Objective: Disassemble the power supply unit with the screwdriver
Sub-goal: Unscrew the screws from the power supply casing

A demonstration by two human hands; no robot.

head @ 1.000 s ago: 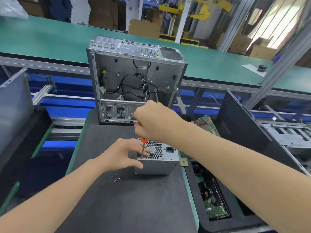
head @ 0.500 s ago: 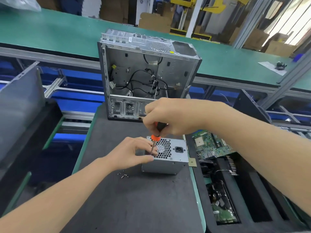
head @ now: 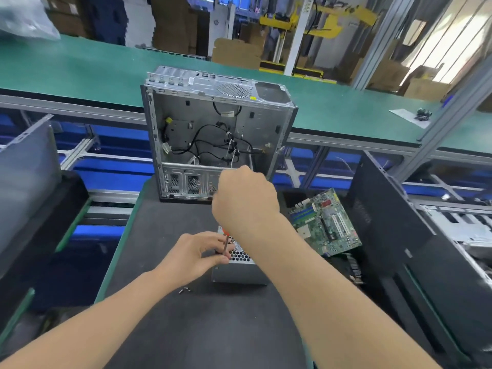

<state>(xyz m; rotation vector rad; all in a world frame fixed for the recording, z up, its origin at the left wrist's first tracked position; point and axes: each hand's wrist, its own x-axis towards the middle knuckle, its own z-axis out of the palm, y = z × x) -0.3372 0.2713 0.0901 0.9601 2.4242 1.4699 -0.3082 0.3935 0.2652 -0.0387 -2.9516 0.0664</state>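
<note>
Gripping the screwdriver (head: pixel 225 242) in the right hand (head: pixel 245 199), pinching its shaft with left hand (head: pixel 195 255) fingers, pressing straight down while turning

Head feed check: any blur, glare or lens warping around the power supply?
Head view: window top right is blown out; wide-angle lens bends the green conveyor; right hand on the screwdriver looks slightly motion-soft; power supply unit evenly lit, no glare.

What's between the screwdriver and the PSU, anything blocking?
Nothing visible. The right hand holds the screwdriver nearly upright over the PSU, at its left edge. The left hand curls its fingers around the shaft's low end, guiding rather than blocking; they hide the tip, so contact can't be confirmed.
</note>
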